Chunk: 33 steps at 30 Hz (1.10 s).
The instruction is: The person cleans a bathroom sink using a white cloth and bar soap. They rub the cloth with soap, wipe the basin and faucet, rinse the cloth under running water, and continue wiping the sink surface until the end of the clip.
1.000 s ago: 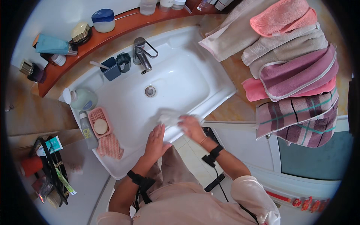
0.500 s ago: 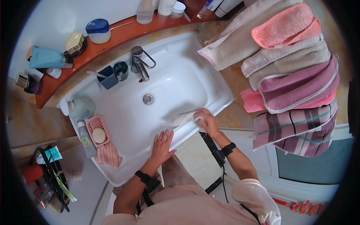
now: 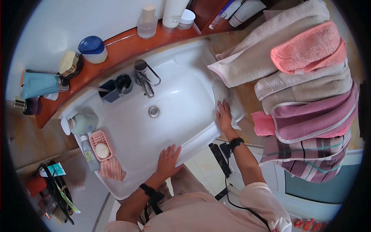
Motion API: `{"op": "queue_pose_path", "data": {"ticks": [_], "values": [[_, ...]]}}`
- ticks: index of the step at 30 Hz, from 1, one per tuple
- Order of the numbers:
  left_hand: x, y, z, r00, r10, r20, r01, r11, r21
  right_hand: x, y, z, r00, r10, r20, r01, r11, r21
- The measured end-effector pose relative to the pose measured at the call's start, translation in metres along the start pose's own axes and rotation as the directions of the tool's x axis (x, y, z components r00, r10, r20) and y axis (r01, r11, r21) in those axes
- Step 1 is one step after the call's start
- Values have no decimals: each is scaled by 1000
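I see the right hand [image 3: 224, 116] lying flat, fingers spread, pressing a white cloth [image 3: 226, 98] against the right rim of the white sink [image 3: 185, 100]. The cloth is draped over that rim, partly inside the basin and partly on the outer ledge, just below the hanging beige towel [image 3: 251, 58]. The left hand [image 3: 169, 160] is open too, palm down on the front edge of the sink, holding nothing; I read it as a brace.

My judgement: the step in hand is wiping the sink's rim, with the right side being covered now. The next move calls for keeping the palm flat on the cloth and sliding it along the curved edge without letting the cloth bunch or slip off the ledge, and for staying clear of the towels [image 3: 309, 116] stacked close on the right.

The faucet [image 3: 143, 79] stands at the back of the basin, the drain [image 3: 154, 111] just in front of it. On the left ledge sit a pink soap dish [image 3: 101, 145] with 1 bar of soap, a green bottle [image 3: 83, 123] and a pink rag [image 3: 112, 169], all well apart from both hands.
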<state>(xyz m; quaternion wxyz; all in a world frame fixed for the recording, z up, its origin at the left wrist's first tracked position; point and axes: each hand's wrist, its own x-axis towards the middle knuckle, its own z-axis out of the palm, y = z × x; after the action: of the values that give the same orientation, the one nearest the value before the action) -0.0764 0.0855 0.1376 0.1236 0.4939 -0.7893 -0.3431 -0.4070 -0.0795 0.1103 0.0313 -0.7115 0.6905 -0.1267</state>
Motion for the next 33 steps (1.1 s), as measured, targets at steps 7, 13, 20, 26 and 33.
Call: {"op": "queue_pose_path", "data": {"ticks": [7, 13, 20, 26, 33], "values": [[8, 2, -2, 1000, -13, -15, 12, 999, -43, 124, -38, 43, 984, -161, -80, 160, 987, -11], [9, 3, -2, 998, -31, -47, 29, 999, -45, 174, -103, 38, 943, -328, 56, 279, 871, 404], [7, -1, -2, 999, -24, -33, 22, 996, -84, 167, -93, 8, 977, -210, -26, 165, 680, 714], [8, -1, 0, 999, -31, -45, 27, 996, -80, 195, -120, 67, 960, -190, -206, 246, 924, 292], [9, -8, -8, 998, 29, -54, -36, 989, -144, 160, -208, 76, 773, -627, -91, 596, 672, 440]]}}
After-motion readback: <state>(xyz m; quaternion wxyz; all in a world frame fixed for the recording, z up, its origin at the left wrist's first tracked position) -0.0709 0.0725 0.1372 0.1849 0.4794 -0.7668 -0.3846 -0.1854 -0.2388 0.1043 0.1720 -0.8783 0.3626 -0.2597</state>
